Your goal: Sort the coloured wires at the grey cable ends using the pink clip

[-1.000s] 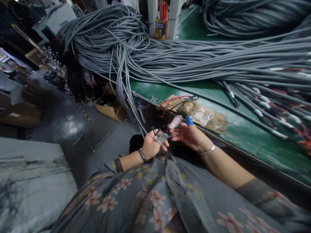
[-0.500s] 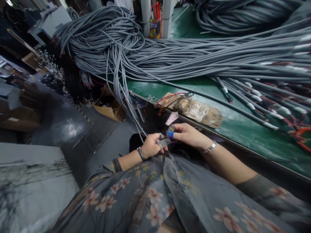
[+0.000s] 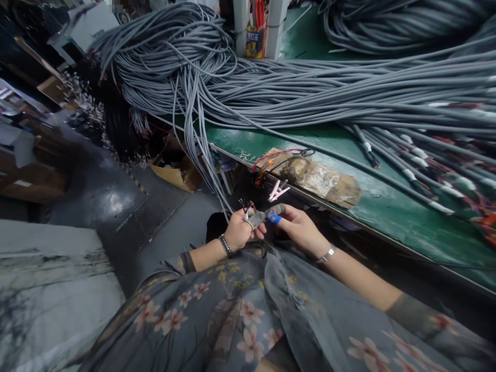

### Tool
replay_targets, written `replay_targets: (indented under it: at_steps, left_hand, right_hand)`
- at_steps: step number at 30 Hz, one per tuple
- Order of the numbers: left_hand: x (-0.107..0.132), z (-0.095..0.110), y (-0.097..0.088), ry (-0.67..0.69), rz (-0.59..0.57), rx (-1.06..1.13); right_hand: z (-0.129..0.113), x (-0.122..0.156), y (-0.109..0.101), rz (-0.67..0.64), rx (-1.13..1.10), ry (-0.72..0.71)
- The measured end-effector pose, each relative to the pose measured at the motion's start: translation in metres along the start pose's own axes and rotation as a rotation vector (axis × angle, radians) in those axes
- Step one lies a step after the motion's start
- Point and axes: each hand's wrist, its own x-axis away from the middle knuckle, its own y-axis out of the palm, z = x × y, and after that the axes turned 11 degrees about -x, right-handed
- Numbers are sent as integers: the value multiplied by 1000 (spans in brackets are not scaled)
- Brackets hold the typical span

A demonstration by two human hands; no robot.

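Note:
My left hand (image 3: 238, 232) is closed around the end of a grey cable (image 3: 221, 195). Thin coloured wires (image 3: 248, 205) fan out above its thumb. Grey covers wrap some fingertips on both hands. My right hand (image 3: 304, 230) has blue tape (image 3: 274, 219) on its thumb, and its thumb and index finger pinch together beside the left fingertips. Whatever lies in that pinch is too small to make out. Just beyond the fingers, a pale pink clip (image 3: 278, 191) stands at the bench edge.
A green bench (image 3: 391, 204) carries a big heap of grey cables (image 3: 166, 62), their stripped ends with white sleeves at right. Cardboard with brown tape (image 3: 323, 181) lies along its edge, near red wires (image 3: 263, 159). Below stands an open carton (image 3: 176, 173).
Coloured wire ends now show above my left hand. My right hand has turned, with its thumb lower, and the pink clip is seen clearly with its legs apart. My view has shifted slightly.

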Motion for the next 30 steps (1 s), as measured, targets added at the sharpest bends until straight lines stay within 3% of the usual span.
replay_targets:
  at_steps: [3,8,12,16,18,25,30]
  left_hand:
    - [0,1,-1,16,-51,-13]
    - [6,7,-6,83,-153,-112]
    - [4,3,-5,99,-75,-61]
    - [-3,-1,-2,-2,103,168]
    - [-4,-1,-2,-38,139,238]
    - [0,0,-1,-4,115,154]
    - [4,1,-3,97,37,-31]
  right_hand:
    - [0,-2,7,49,1,-49]
    - [-6,-8,14,22,-38,30]
    - [-3,-11,15,84,-35,18]
    - [0,-9,12,117,-12,-6]
    - [1,-8,11,92,20,-15]
    - [0,-7,10,-3,23,36]
    - [-2,-10,13,32,1,17]
